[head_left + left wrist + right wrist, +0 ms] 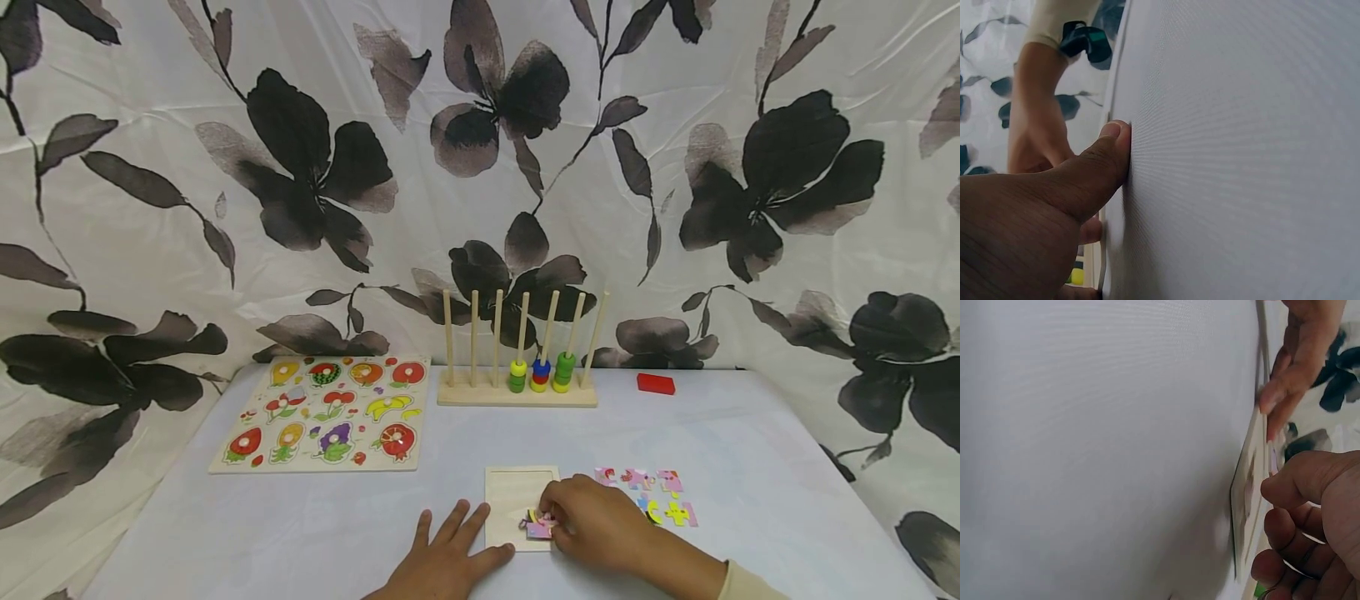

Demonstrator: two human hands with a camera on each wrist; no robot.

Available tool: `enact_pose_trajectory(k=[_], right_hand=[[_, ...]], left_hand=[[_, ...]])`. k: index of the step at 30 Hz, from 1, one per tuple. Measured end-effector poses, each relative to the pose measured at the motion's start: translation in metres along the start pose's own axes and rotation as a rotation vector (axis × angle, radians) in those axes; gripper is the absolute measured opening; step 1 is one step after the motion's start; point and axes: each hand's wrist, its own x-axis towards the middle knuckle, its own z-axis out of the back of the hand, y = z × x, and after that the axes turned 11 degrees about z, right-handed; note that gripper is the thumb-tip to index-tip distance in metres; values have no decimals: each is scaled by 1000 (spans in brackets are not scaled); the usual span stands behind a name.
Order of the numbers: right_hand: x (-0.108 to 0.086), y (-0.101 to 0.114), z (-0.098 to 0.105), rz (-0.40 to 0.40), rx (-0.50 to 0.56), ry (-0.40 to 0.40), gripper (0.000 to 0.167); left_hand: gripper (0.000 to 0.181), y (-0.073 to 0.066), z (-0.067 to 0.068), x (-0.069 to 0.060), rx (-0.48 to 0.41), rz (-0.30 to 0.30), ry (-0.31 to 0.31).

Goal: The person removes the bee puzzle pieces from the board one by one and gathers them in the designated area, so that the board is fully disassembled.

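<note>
A shallow wooden puzzle tray (504, 500) lies near the front of the table. My left hand (442, 560) rests beside it with fingers spread, fingertips and thumb touching its left side. Over the tray's lower right part, my right hand (592, 521) pinches a pink jigsaw piece (538, 530) between thumb and fingers; the right wrist view shows the piece (1274, 461) edge-on and tilted. To the right of the tray, several loose jigsaw pieces (678, 512) in pink and yellow lie on the table, some partly hidden by the right hand.
A fruit peg puzzle board (315, 421) lies at the back left. Behind the tray stands a wooden rack (517, 396) of upright pegs, some carrying coloured rings. A red block (656, 383) sits at the back right of the white-covered table (750, 450). Floral cloth (480, 208) hangs behind.
</note>
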Motion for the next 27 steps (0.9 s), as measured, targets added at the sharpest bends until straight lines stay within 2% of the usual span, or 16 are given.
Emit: enact_pose_trajectory(k=[11, 21, 27], right_hand=[[-25, -16, 8, -37, -31, -55, 20], [-48, -30, 13, -57, -10, -87, 22], [-59, -37, 14, -76, -58, -100, 22]], left_hand=[[78, -2, 0, 0, 23, 13, -12], [77, -1, 0, -1, 14, 10, 1], [76, -1, -1, 0, 23, 4, -4]])
